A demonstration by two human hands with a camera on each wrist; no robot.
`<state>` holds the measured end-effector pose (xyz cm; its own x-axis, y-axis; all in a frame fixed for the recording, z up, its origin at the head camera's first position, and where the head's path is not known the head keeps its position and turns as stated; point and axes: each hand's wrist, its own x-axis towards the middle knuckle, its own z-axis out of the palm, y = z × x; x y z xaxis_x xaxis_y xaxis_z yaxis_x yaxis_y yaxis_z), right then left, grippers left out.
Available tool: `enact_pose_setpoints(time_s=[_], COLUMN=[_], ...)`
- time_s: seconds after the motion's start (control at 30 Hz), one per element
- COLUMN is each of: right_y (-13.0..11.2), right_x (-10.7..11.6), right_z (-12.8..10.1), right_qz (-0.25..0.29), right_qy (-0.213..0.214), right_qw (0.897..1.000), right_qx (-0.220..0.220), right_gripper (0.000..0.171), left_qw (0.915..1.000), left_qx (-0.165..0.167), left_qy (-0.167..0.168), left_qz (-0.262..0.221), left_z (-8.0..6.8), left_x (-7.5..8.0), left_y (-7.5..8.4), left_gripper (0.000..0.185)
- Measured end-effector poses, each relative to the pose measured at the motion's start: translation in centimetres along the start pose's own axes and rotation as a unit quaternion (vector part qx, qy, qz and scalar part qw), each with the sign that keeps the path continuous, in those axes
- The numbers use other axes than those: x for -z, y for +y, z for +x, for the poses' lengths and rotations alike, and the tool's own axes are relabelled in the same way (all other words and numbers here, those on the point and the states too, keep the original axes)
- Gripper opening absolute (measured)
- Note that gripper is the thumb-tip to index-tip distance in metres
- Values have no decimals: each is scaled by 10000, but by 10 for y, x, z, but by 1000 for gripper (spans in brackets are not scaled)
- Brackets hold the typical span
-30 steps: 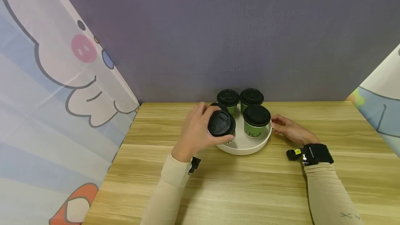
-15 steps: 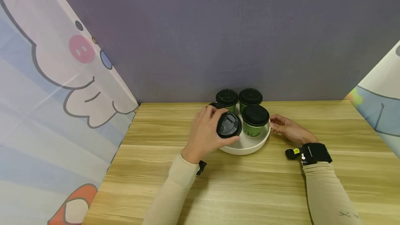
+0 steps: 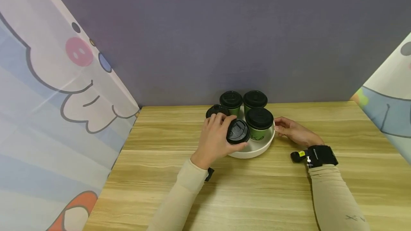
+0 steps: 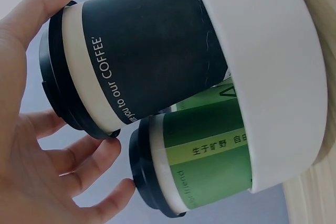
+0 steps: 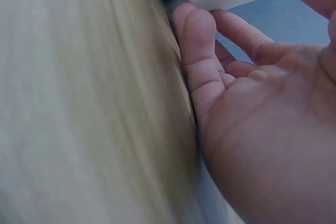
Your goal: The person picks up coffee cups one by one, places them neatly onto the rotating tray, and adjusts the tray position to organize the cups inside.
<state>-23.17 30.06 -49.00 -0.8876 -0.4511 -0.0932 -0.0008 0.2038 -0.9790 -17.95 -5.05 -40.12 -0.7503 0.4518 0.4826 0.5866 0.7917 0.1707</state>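
Black-sleeved cup (image 3: 238, 131) tilted over white tray (image 3: 257, 148), left hand (image 3: 216, 139) gripping it, lid toward the viewer.

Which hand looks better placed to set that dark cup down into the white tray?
Probably the left. The left hand already grips the dark cup by its lid, tilted over the white tray's near-left rim. The right hand only touches the tray's right rim, seemingly steadying it.

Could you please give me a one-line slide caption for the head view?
Left hand sets a black-sleeved cup into a white tray steadied by the right hand.
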Motion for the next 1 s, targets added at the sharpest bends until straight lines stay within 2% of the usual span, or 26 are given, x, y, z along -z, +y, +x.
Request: enact_pose_setpoints(time_s=[0.23, 0.43, 1.0], right_y=[-2, -3, -2], right_x=[-1, -2, -1], right_z=[0, 0, -1], right_qz=[24, -15, -45], right_qy=[22, 12, 61], right_qw=[10000, 10000, 9999], right_qx=[-39, -44, -98], right_gripper=[35, 36, 39], left_qw=[9994, 9977, 9972], left_qx=[-34, -106, -4], left_qy=[21, -3, -211], left_qz=[346, 670, 714], left_z=[-1, -2, -2], left_x=[-6, -9, -14], left_y=[2, 3, 8], left_gripper=[88, 79, 81])
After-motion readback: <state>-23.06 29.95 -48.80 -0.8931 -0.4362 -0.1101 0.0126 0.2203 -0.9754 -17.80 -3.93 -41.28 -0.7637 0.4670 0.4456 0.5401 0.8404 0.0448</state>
